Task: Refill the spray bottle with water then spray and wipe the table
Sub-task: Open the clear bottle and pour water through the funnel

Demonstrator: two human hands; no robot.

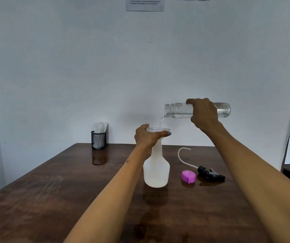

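Our right hand (204, 112) grips a tipped clear bottle (177, 111), pouring water into a funnel (158, 130) that our left hand (147, 136) clasps atop the spray bottle (156, 170). It stands mid-worktop (53, 190); the spray head (209, 172) and pink cap (188, 176) lie toward the right edge.

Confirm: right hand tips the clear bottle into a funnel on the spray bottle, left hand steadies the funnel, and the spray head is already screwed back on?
Not quite. The head view shows the spray head lying on the table, off the spray bottle, beside the pink cap. The rest holds: right hand tips the clear bottle, left hand steadies the funnel.
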